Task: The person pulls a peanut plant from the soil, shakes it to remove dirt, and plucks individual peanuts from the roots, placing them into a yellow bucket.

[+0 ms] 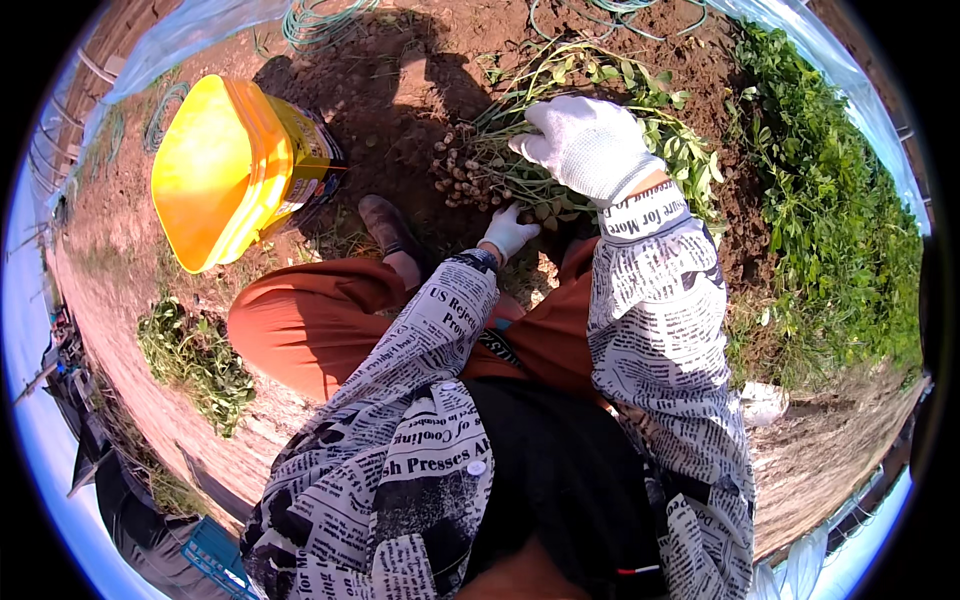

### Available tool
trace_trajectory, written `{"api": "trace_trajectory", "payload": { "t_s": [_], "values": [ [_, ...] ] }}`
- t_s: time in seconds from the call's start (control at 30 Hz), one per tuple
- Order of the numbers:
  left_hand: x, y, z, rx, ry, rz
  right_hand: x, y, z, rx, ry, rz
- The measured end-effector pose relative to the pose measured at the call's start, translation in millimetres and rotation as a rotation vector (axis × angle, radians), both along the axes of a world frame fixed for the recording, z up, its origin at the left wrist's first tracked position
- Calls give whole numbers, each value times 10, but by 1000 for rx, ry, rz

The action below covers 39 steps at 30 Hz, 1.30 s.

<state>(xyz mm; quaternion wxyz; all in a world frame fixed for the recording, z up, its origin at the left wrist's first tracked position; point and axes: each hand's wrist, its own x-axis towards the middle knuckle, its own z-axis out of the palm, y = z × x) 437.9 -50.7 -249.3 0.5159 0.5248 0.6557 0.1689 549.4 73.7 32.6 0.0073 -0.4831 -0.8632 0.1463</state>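
Observation:
Uprooted peanut plants lie on the soil in front of me, with a cluster of peanut pods [466,176] at their root end and leafy stems [660,127] spreading away to the right. My right hand [589,142], in a white knitted glove, is over the stems, its fingers pointing left toward the pods. Whether it grips any stems is not visible. Just below the pods is my left hand [510,232], also gloved, close to the lower leaves and stems. Its fingertips are partly lost among the plants, so its hold cannot be made out.
A yellow plastic bucket [217,172] stands to the left, its mouth facing me. Growing green plants [832,217] line the right side. Green hose coils [319,26] lie at the far side, and a pile of pulled leaves [199,364] is at left. My shoe [386,225] is near the bucket.

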Motion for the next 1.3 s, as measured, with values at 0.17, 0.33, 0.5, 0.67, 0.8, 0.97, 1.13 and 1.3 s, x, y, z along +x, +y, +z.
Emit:
{"api": "trace_trajectory", "payload": {
  "t_s": [0.17, 0.33, 0.5, 0.67, 0.8, 0.97, 1.13, 1.3],
  "values": [
    [-128, -45, 91, -167, -60, -96, -42, 21, 22, -21, -31, 23],
    [-417, -415, 200, -172, -412, 56, -442, -298, -234, -97, -209, 185],
    [-416, -435, 381, -347, -815, 387, -589, -501, -201, -280, -169, 318],
    [-513, -419, 233, -427, -937, 353, -324, -352, -144, 30, -77, 195],
    [-580, -328, 650, -385, -674, 338, -174, -261, -104, 38, -83, 93],
    [-607, -309, 588, -469, -459, 487, -197, -306, -104, 4, -48, 138],
    [-600, -325, 412, -545, -548, 617, -236, -306, -77, -24, -61, 147],
    [-530, -272, 366, -599, -479, 615, -198, -285, -134, 33, -15, 126]
  ]
}}
